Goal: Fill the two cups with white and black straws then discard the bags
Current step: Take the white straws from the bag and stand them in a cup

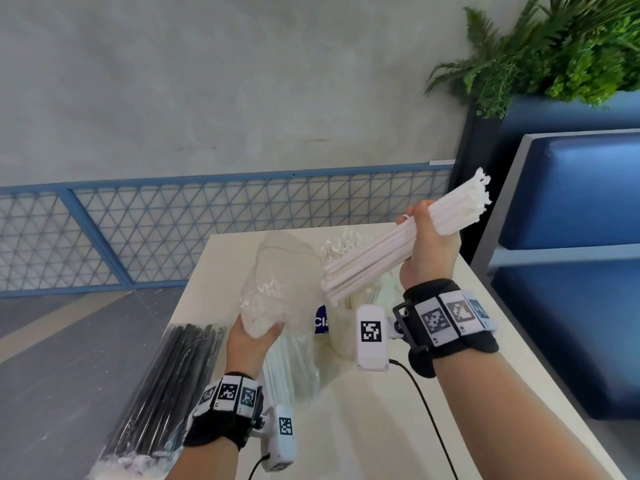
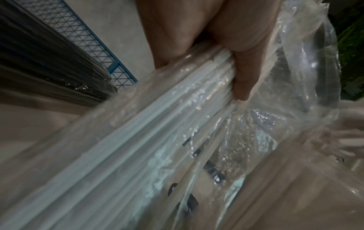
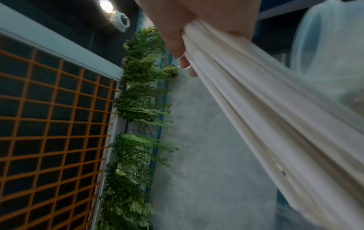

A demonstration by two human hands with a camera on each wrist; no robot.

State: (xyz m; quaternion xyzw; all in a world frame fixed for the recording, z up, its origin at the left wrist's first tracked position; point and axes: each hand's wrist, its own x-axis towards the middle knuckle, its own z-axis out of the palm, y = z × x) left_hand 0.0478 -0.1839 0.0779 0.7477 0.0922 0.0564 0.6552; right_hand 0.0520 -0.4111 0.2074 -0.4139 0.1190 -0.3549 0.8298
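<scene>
My right hand (image 1: 427, 242) grips a thick bundle of white straws (image 1: 388, 249), tilted up to the right above the table; the same bundle of white straws (image 3: 265, 112) fills the right wrist view. My left hand (image 1: 254, 336) holds a clear plastic bag (image 1: 280, 289) with white straws left inside it (image 2: 149, 140), its open mouth facing the bundle. A bag of black straws (image 1: 173, 386) lies at the table's left edge. A cup holding white straws (image 1: 341, 245) stands behind the bag, and a second cup (image 1: 343, 337) is partly hidden by my right wrist camera.
The cream table (image 1: 433, 427) is narrow, with floor to the left and a blue bench (image 1: 571, 271) to the right. A blue mesh railing (image 1: 173, 230) and a grey wall lie beyond. A planter with ferns (image 1: 554, 53) stands at the back right.
</scene>
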